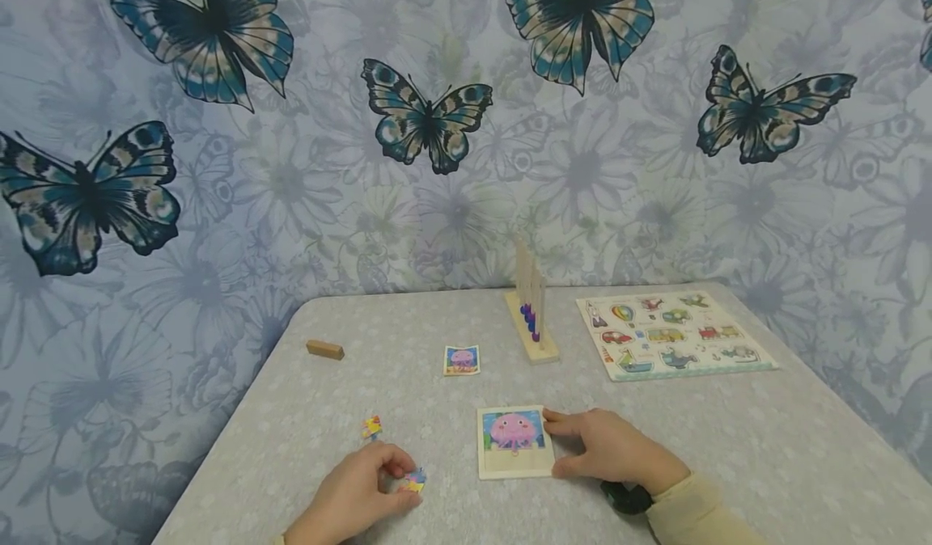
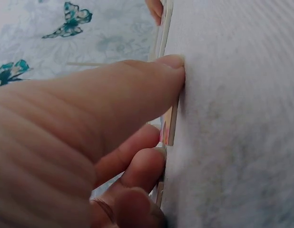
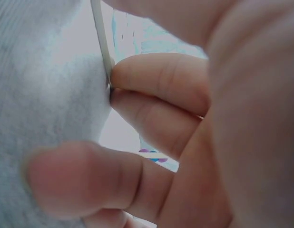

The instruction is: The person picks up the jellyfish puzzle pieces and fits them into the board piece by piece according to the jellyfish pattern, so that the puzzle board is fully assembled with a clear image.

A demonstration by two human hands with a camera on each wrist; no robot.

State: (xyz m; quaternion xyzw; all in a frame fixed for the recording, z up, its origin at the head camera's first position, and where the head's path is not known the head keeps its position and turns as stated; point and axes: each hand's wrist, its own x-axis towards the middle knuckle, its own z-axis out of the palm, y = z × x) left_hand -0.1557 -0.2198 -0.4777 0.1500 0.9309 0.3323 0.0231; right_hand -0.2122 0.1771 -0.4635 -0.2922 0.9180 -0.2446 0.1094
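On the left, my left hand (image 1: 357,484) pinches a small colourful puzzle piece (image 1: 415,480) between thumb and fingers, low over the table. In the left wrist view the piece's thin edge (image 2: 170,126) shows below the thumb. A second puzzle piece (image 1: 372,426) lies just beyond that hand. The square puzzle board (image 1: 502,466) carries a pink jellyfish picture in its upper part, with bare wood along the bottom. My right hand (image 1: 612,448) rests at the board's right side, forefinger by the upper corner and thumb by the lower one. Its fingertips touch the board's edge (image 3: 103,47) in the right wrist view.
A small jellyfish picture card (image 1: 462,361) lies behind the board. Farther back stand a wooden peg stand (image 1: 542,351) with purple and blue beads and, to its right, a flat vehicle puzzle (image 1: 684,335). A wooden block (image 1: 324,349) lies at the left.
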